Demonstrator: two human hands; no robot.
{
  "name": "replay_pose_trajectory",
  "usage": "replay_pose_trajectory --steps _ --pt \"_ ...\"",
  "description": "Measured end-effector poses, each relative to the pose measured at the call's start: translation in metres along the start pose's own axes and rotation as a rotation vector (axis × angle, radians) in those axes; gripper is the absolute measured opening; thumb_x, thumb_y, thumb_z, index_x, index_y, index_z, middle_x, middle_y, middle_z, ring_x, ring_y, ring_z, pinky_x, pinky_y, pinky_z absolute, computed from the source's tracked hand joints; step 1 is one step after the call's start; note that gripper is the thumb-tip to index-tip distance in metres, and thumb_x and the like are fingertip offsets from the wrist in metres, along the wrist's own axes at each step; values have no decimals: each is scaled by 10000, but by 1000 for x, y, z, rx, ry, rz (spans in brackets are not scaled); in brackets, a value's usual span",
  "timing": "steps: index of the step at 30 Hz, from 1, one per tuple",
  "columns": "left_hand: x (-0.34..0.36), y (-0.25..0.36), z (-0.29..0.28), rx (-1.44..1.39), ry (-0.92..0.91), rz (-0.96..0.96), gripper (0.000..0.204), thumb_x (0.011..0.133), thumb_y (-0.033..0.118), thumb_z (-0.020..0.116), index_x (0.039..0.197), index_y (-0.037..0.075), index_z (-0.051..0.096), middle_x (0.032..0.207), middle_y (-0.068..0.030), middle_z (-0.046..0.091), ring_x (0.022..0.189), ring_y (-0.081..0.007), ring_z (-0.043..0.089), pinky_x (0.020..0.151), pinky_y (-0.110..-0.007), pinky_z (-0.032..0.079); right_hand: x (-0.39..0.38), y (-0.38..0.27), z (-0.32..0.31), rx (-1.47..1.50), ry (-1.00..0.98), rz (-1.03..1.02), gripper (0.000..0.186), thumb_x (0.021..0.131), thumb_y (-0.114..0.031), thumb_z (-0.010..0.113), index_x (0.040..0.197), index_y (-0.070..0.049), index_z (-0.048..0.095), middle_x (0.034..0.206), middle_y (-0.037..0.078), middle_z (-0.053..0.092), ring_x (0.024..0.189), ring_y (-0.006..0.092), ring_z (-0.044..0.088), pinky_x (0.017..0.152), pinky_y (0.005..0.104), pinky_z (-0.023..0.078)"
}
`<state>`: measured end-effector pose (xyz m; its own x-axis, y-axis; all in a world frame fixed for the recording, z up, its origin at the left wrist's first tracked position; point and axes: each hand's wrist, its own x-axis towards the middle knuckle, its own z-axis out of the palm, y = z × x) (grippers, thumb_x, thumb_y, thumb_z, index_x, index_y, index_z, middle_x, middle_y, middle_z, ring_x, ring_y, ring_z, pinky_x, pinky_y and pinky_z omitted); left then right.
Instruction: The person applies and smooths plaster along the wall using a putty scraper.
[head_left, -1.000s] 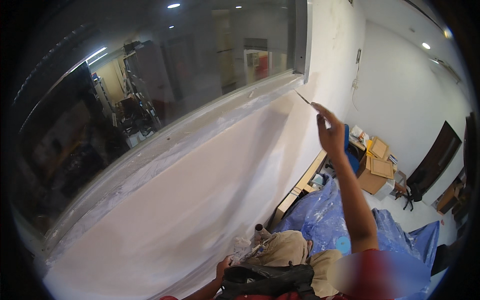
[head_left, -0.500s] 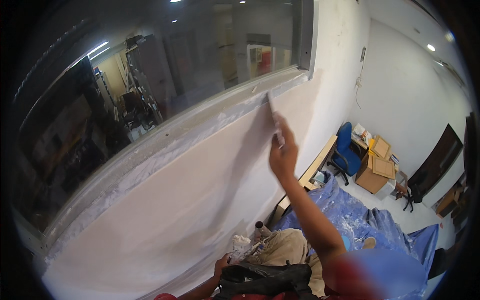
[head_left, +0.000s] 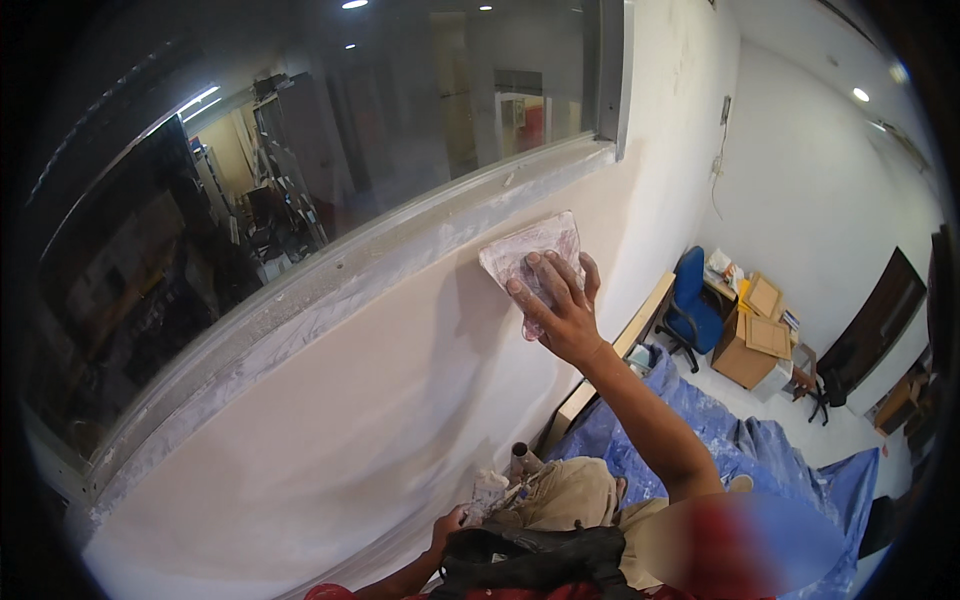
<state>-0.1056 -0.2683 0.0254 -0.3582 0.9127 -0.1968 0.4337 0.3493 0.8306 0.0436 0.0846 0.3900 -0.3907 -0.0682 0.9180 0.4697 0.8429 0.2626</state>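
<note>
My right hand [head_left: 568, 312] grips a flat, thin putty spreader [head_left: 528, 250], smeared whitish and pink. Its broad face shows, with several fingers spread over it and the thumb side behind. The spreader is over the pinkish-filled wall [head_left: 330, 400], just below the window ledge [head_left: 400, 235]; whether its edge touches cannot be told. Low down beside my leg, my left hand [head_left: 448, 528] is closed around a putty-covered tool [head_left: 487, 490] carrying a white lump; its exact shape is partly hidden.
A metal-framed window [head_left: 480, 90] spans the wall above. Crumpled blue sheeting [head_left: 660, 425] covers the floor to the right, near a pale wooden strip [head_left: 640, 318]. Farther off stand a blue chair [head_left: 690, 300] and cardboard boxes [head_left: 745, 345]. A dark tube [head_left: 523, 460] rises by my knee.
My right hand has turned the spreader from edge-on to broad face and brought it lower, away from the ledge. The left hand stays nearly in place, its tool tilted slightly.
</note>
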Motion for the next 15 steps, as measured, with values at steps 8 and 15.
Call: replay_pose_trajectory --steps 8,15 --pt "10 -2 3 63 -24 36 638 831 540 730 1274 92 634 962 -178 752 924 -359 732 804 -431 557 -31 7 53 205 -176 -120 654 791 -210 730 1420 -272 565 1602 95 374 1520 335 272 1233 627 147" --pt "4 -1 -7 117 1 98 633 830 537 731 1274 98 632 975 -185 750 932 -369 727 811 -433 556 -84 -14 -1 329 -442 -13 717 827 -14 644 1494 -224 488 1589 98 398 1479 369 343 1219 620 204"
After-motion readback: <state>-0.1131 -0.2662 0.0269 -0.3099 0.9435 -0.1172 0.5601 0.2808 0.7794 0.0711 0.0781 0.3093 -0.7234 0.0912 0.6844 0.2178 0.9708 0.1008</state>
